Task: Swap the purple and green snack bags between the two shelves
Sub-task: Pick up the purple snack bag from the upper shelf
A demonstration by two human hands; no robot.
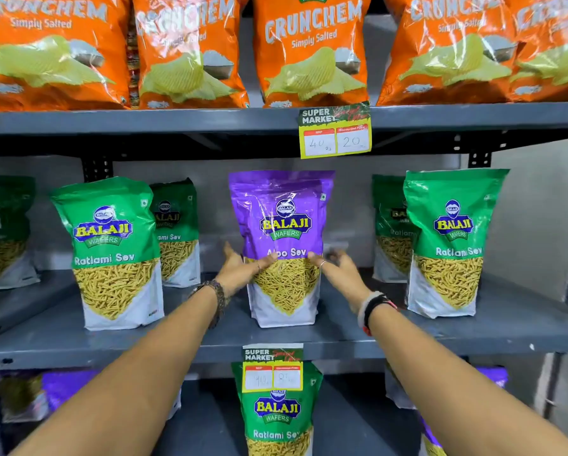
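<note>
A purple Aloo Sev bag (282, 218) stands upright in the middle of the middle shelf (358, 340). My left hand (243, 268) grips its left side and my right hand (336, 269) grips its right side, thumbs on the front. Green Ratlami Sev bags stand on the same shelf: one at front left (111, 251), one behind it (177, 232), one at front right (450, 241), one behind that (391, 225). On the lower shelf a green bag (277, 419) stands in the middle, with purple bags at left (65, 390) and right (493, 376), partly hidden.
Orange Crunchem chip bags (312, 51) fill the top shelf. Yellow price tags hang on the top shelf edge (335, 133) and on the middle shelf edge (272, 370). Another green bag (6, 235) sits at the far left. A grey wall lies to the right.
</note>
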